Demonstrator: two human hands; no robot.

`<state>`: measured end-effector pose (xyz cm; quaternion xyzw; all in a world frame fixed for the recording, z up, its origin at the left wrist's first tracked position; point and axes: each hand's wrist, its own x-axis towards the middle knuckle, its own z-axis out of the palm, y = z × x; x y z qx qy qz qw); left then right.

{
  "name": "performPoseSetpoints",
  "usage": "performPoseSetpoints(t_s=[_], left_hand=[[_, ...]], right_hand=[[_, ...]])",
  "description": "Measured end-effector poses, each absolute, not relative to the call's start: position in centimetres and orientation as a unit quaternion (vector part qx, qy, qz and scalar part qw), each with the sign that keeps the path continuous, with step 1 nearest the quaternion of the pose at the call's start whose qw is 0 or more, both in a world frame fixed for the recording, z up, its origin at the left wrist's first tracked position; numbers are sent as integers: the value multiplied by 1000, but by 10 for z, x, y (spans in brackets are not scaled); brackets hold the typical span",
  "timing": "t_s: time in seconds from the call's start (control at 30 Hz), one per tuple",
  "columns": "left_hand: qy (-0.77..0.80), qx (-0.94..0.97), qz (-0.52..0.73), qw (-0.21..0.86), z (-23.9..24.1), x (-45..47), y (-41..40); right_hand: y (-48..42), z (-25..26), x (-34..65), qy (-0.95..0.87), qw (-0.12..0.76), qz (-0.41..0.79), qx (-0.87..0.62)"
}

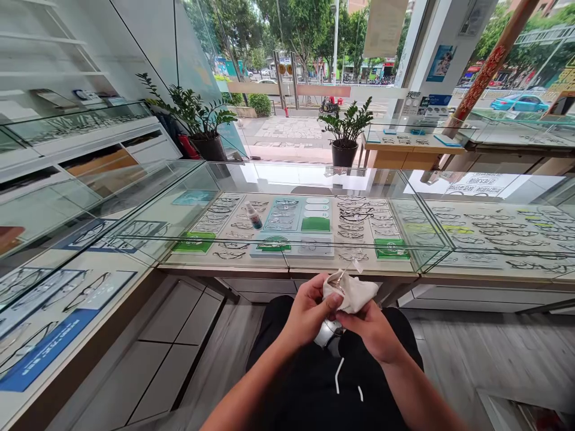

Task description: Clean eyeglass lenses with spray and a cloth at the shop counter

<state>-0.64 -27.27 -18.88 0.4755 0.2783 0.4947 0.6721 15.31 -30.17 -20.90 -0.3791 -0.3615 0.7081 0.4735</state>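
My left hand [309, 311] and my right hand [374, 330] meet over my lap, both closed around a pale cleaning cloth [354, 291]. The cloth is bunched over a pair of glasses [340, 280], of which only a thin bit of frame shows at the top. My left thumb presses on the cloth from the left. My right fingers pinch it from below. A small silvery object [327, 333] lies in my lap just under the hands. I am seated, in black trousers with white drawstrings.
A glass display counter [287, 263] full of several spectacle frames runs across in front of my knees, with a small spray bottle [254, 216] on it. Another glass counter [67, 287] runs along my left. Potted plants [345, 129] stand by the glass shopfront.
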Motion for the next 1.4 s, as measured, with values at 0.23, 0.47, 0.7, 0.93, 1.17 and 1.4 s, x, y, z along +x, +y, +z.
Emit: performPoseSetpoints(t_s=[0.23, 0.47, 0.7, 0.93, 1.17, 1.4], left_hand=[[255, 475, 499, 678, -196, -6, -270], [266, 471, 493, 681, -190, -9, -273], [233, 472, 505, 684, -202, -8, -271], [226, 482, 477, 699, -191, -13, -276], [231, 468, 526, 671, -198, -5, -274], [212, 501, 497, 676, -185, -14, -277]], right_hand=[[-305, -215, 163, -408, 486, 667, -391], [-303, -216, 154, -393, 479, 691, -372], [-310, -220, 153, -400, 492, 676, -375], [-307, -220, 158, -375, 487, 699, -365], [-312, -218, 149, -396, 499, 683, -357], [-315, -200, 156, -361, 513, 682, -377]])
